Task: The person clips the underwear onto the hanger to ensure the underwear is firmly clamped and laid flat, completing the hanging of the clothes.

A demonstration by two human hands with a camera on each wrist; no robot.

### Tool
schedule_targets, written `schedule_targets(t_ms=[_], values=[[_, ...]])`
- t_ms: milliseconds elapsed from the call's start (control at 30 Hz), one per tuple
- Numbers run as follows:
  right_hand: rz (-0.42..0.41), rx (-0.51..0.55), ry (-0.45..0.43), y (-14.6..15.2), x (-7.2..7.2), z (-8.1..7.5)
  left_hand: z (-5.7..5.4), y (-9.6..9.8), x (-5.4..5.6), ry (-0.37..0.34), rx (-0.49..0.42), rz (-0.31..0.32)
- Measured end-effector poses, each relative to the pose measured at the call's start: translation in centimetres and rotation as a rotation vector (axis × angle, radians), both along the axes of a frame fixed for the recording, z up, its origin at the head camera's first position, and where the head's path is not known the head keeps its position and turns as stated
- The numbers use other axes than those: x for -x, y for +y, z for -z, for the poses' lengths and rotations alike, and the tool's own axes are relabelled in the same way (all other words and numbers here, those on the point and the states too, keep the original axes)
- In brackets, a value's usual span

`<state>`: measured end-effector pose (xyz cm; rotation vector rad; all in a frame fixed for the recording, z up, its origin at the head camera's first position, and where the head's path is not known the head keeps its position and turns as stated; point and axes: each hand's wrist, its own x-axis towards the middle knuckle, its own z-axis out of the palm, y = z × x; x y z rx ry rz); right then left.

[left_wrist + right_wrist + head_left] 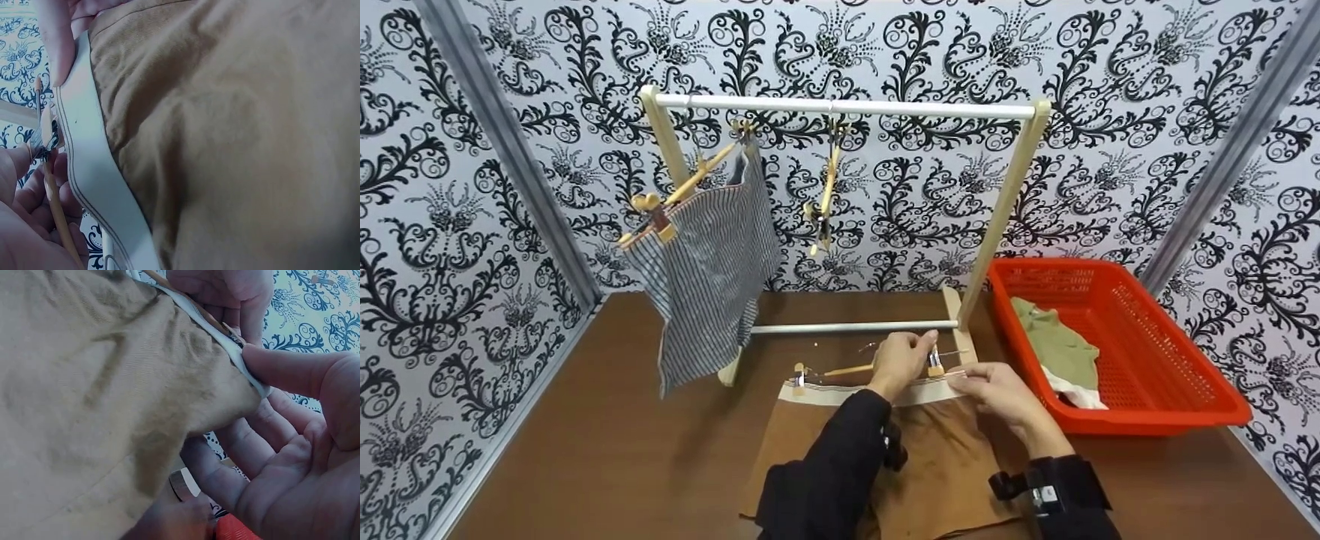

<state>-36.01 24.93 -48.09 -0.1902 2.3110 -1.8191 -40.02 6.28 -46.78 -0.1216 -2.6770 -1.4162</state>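
Observation:
A brown garment point(941, 457) with a white waistband point(90, 146) lies spread in front of me, its waistband toward the rack. Along that band runs a wooden clip hanger point(847, 370), and its left clip point(799, 375) bites the band near the left corner. My left hand point(901, 361) pinches the right clip point(49, 135), with its fingers curled behind the hanger bar. At the right corner, my right hand point(997, 390) pinches the waistband between thumb and fingers, as the right wrist view shows. The clip overlaps the band's edge beside my right fingertips.
A rack with a white top rail point(915, 109) stands behind. From it hang a striped cloth garment point(712, 270) on a clip hanger and a bare clip hanger point(829, 187). To the right, a red basket point(1174, 330) holds a green garment point(1057, 345) and something white.

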Motion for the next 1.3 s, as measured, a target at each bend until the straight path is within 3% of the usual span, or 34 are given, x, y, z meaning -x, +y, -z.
schedule_targets(t_ms=[200,733,1100,1300], values=[[-0.009,0.093,-0.018,-0.3,-0.1,0.0,0.2,-0.2,0.0,0.022,-0.001,0.016],[0.203,0.086,0.046,-1.1,0.2,-0.3,0.3,-0.6,-0.1,0.050,-0.020,0.070],[0.233,0.053,0.062,-0.9,0.3,0.0,0.7,-0.8,-0.2,0.035,-0.019,0.121],[0.204,0.027,0.067,-0.7,0.3,0.4,1.3,-0.7,-0.3,0.101,-0.030,0.160]])
